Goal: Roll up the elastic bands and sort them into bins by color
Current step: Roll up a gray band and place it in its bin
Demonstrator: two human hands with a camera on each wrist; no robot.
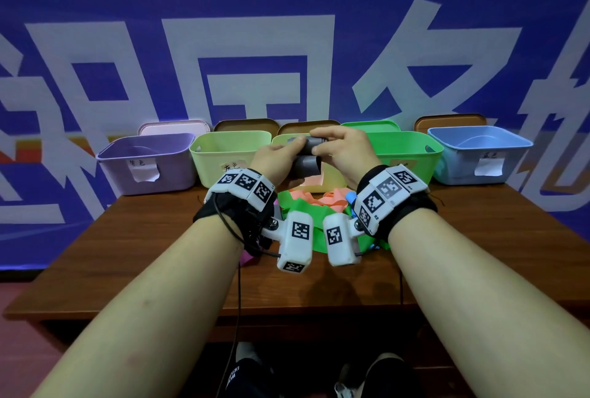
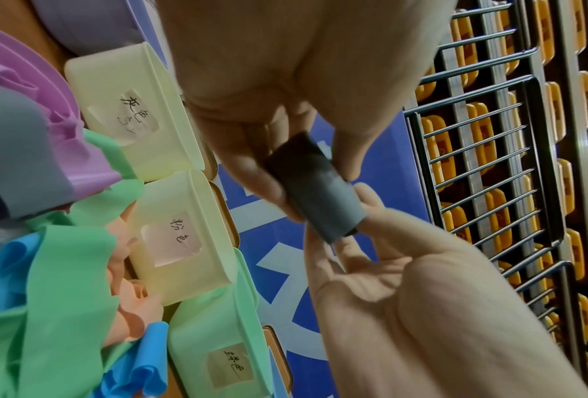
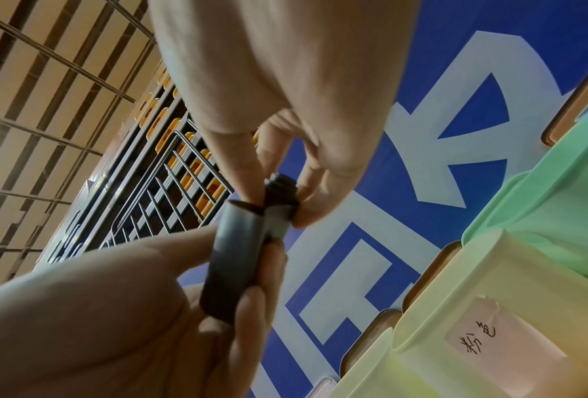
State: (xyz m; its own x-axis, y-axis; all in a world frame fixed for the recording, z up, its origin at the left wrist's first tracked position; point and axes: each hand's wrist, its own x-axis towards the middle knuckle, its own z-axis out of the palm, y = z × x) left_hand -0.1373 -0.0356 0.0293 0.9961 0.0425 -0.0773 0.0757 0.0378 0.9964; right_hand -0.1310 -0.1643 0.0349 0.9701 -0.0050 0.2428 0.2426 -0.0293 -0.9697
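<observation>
A grey elastic band (image 1: 307,146) is held up in front of the bins, partly wound into a tight roll, with a loose length (image 1: 305,168) below it. My left hand (image 1: 295,148) grips the roll's left end between thumb and fingers (image 2: 272,185). My right hand (image 1: 319,142) pinches the right end (image 3: 280,200). In the wrist views the grey roll (image 2: 319,188) (image 3: 236,255) is a short dark cylinder between both hands. A tangled pile of green (image 1: 306,215), salmon (image 1: 330,200), blue and purple bands lies on the table under my wrists.
Five open bins line the table's far edge: purple (image 1: 111,160), a pale yellow-green one (image 1: 204,158) with a paper label, a yellow one (image 1: 333,179) behind my hands, green (image 1: 434,155), and blue (image 1: 523,145). Lids lean against the blue banner behind. Bare wooden tabletop (image 1: 159,254) lies nearer me.
</observation>
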